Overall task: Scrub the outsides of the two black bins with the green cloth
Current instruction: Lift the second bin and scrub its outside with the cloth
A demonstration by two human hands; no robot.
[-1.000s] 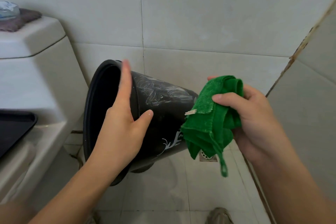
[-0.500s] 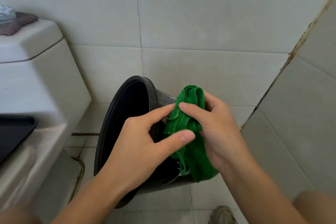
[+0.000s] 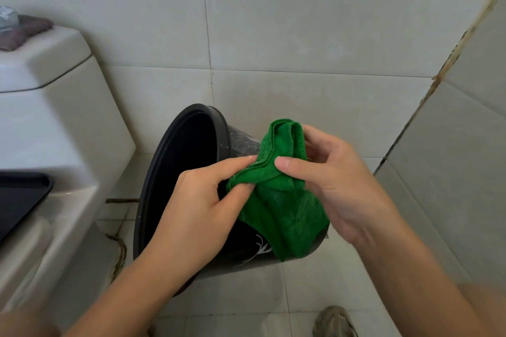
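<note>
At the far left of the frame stands a white toilet, with a dark folded cloth on its tank lid in the upper left and a black tray lower down at the left edge. In the centre, one black bin lies tilted on the tiled floor, its open mouth facing left. In front of it, the left hand pinches an edge of the green cloth between thumb and forefinger. The right hand, fingers curled, grips the bunched cloth from the right. A shoe shows at the bottom right.
</note>
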